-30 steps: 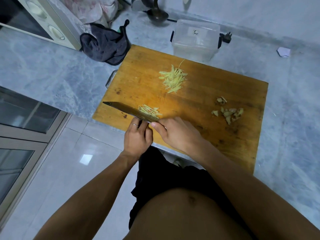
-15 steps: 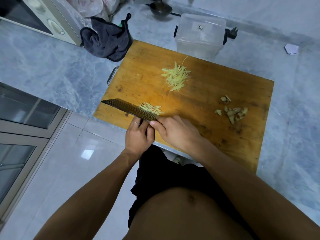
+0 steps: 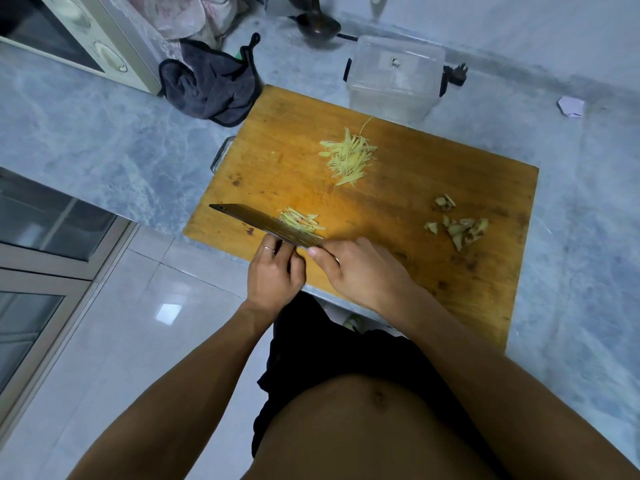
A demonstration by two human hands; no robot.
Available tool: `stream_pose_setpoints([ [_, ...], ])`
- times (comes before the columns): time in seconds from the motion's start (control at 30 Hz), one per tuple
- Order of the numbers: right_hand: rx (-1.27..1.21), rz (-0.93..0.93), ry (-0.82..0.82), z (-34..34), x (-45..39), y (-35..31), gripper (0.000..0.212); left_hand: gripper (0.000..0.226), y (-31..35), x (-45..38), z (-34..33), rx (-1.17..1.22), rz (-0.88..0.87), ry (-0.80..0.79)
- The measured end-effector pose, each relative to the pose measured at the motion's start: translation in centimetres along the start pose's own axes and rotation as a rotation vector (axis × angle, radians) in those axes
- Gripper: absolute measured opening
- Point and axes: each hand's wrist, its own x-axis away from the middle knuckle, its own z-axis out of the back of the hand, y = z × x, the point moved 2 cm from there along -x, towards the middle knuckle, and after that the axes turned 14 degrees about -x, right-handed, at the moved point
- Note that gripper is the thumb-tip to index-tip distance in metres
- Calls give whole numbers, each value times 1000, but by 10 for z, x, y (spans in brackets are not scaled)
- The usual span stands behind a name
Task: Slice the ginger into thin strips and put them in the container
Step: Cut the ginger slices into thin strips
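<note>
A wooden cutting board lies on the counter. My right hand grips the handle of a cleaver, whose blade stands edge-down near the board's front left. My left hand sits against the blade's near side, fingers curled down on the ginger piece, which is hidden under them. Freshly cut strips lie just beyond the blade. A larger pile of ginger strips lies mid-board. The clear plastic container stands behind the board.
Ginger peel scraps lie on the board's right side. A dark cloth lies at the board's back left corner, beside an oven. A ladle and a plug lie near the container.
The cleaver and both hands stay at the same spot on the board, with only small chopping motion. The head view has shifted slightly.
</note>
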Motion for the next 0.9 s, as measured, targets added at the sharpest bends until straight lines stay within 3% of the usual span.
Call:
stream_pose_setpoints([
  [0.37,4,19,1,-10,-6,4,48,13,0,0,1,-26,-21,75],
  [0.53,64,33,13,-15,-16,1,50,25,4,0,4,-15,-28,80],
  [0.9,80,63,51,-13,-7,6,49,18,2,-1,4,-32,-123,92],
])
